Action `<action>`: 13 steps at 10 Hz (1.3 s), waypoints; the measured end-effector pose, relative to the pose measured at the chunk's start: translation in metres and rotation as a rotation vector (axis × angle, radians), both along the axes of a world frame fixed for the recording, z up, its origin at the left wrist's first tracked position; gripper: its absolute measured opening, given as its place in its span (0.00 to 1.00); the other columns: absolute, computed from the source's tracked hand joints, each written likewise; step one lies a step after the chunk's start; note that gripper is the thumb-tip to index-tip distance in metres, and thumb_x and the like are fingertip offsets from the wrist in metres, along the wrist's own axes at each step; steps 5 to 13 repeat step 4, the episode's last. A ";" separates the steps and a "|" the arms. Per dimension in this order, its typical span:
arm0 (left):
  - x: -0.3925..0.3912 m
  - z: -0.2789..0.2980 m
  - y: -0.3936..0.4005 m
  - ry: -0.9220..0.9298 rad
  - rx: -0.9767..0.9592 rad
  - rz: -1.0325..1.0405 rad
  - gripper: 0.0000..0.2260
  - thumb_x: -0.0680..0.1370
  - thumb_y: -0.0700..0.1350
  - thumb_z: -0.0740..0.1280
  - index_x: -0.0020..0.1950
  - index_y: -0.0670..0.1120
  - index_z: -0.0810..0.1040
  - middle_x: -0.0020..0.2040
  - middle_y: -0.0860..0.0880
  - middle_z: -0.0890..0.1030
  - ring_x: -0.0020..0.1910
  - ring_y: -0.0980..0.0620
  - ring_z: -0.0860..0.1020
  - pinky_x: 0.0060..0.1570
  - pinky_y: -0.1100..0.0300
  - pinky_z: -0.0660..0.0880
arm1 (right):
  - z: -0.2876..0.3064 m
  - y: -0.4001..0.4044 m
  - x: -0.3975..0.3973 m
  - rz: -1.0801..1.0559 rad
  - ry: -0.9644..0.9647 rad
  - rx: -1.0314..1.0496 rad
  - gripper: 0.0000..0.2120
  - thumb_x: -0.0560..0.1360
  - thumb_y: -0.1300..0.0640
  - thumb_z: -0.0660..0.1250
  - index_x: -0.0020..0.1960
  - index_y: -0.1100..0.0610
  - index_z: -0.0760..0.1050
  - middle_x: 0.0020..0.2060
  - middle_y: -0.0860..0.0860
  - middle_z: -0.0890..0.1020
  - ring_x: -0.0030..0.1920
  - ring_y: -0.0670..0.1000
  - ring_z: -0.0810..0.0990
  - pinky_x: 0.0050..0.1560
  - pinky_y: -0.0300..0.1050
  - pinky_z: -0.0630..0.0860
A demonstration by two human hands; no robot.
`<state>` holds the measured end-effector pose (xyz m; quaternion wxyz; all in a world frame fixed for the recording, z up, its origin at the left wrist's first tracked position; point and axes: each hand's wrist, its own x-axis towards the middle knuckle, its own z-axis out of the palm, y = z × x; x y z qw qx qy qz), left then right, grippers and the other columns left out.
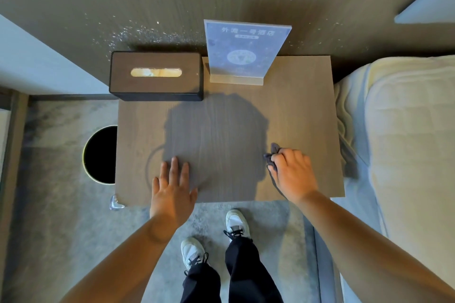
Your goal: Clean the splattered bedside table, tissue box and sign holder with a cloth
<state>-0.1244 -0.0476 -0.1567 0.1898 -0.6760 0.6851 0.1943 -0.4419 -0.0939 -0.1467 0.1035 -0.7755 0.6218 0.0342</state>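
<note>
Gripping a bunched dark cloth [271,155], the right hand [293,172] rests near the bedside table's [295,106] right edge. Left hand [172,187] lies flat, fingers spread, at the front edge. Tissue box [156,75] and sign holder [242,53] line the back edge.

- The bedside table [229,130] has a matt wood-grain top, smooth under the flat fingers of the left hand [172,189].
- The cloth [270,155], dark and soft, bunches out past the fingertips of the right hand [291,174].
- The tissue box [156,76], well beyond the left fingers, looks like dark wood veneer with a black rim; pale paper shows in its slot.
- The sign holder [243,51] is clear glossy plastic over a printed blue sheet.
- The wall panel [147,7] is matt wood grain, speckled white.
</note>
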 end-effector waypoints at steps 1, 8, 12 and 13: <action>0.002 0.000 0.001 0.027 0.028 0.004 0.32 0.81 0.58 0.53 0.80 0.47 0.48 0.80 0.42 0.45 0.78 0.38 0.45 0.74 0.42 0.54 | 0.009 -0.003 0.006 -0.010 0.096 0.084 0.13 0.73 0.47 0.68 0.49 0.55 0.76 0.46 0.53 0.77 0.46 0.59 0.75 0.49 0.53 0.70; 0.029 0.059 0.082 0.119 0.091 -0.029 0.25 0.81 0.53 0.55 0.77 0.48 0.57 0.79 0.43 0.54 0.78 0.41 0.51 0.73 0.46 0.57 | 0.079 0.091 0.032 -0.065 -0.002 0.070 0.24 0.76 0.45 0.66 0.64 0.59 0.73 0.64 0.61 0.73 0.67 0.65 0.69 0.69 0.68 0.58; 0.029 0.059 0.082 0.119 0.091 -0.029 0.25 0.81 0.53 0.55 0.77 0.48 0.57 0.79 0.43 0.54 0.78 0.41 0.51 0.73 0.46 0.57 | 0.079 0.091 0.032 -0.065 -0.002 0.070 0.24 0.76 0.45 0.66 0.64 0.59 0.73 0.64 0.61 0.73 0.67 0.65 0.69 0.69 0.68 0.58; 0.029 0.059 0.082 0.119 0.091 -0.029 0.25 0.81 0.53 0.55 0.77 0.48 0.57 0.79 0.43 0.54 0.78 0.41 0.51 0.73 0.46 0.57 | 0.079 0.091 0.032 -0.065 -0.002 0.070 0.24 0.76 0.45 0.66 0.64 0.59 0.73 0.64 0.61 0.73 0.67 0.65 0.69 0.69 0.68 0.58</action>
